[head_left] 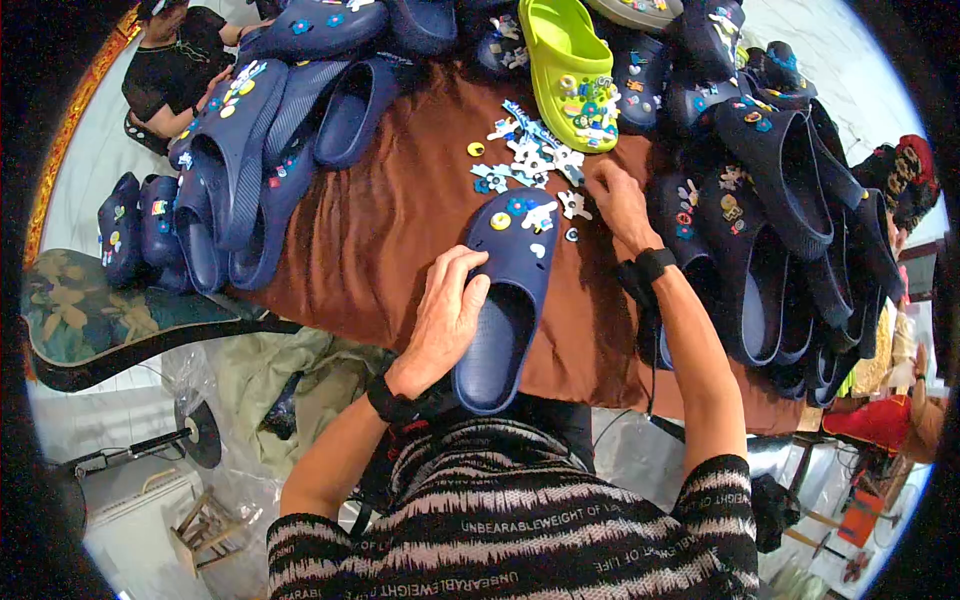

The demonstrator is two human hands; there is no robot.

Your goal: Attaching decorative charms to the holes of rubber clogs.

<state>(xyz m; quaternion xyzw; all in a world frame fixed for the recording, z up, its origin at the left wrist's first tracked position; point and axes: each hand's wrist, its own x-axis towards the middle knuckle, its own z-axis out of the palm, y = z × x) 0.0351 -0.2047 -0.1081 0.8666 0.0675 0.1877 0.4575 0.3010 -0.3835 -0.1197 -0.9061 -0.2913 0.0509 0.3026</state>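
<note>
A navy clog (490,345) lies in front of me with its toe pointing away. Its upper carries a yellow round charm, a blue flower, a white figure and a white heart. My left hand (442,310) grips the clog's left side, fingers over the upper. Beyond the toe lies a loose pile of shoe charms (530,150), mostly white and blue. At the pile's right edge is my right hand (622,205), its fingers curled and pressed together; what they hold, if anything, is hidden. Just left of it lies a white charm (574,205).
A lime-green clog (565,50) covered in charms stands behind the pile. Many navy clogs are heaped on the left (245,160) and right (750,230) of the brown cloth (350,250). Another person (175,75) sits at the far left. A patterned chair seat (120,310) is at left.
</note>
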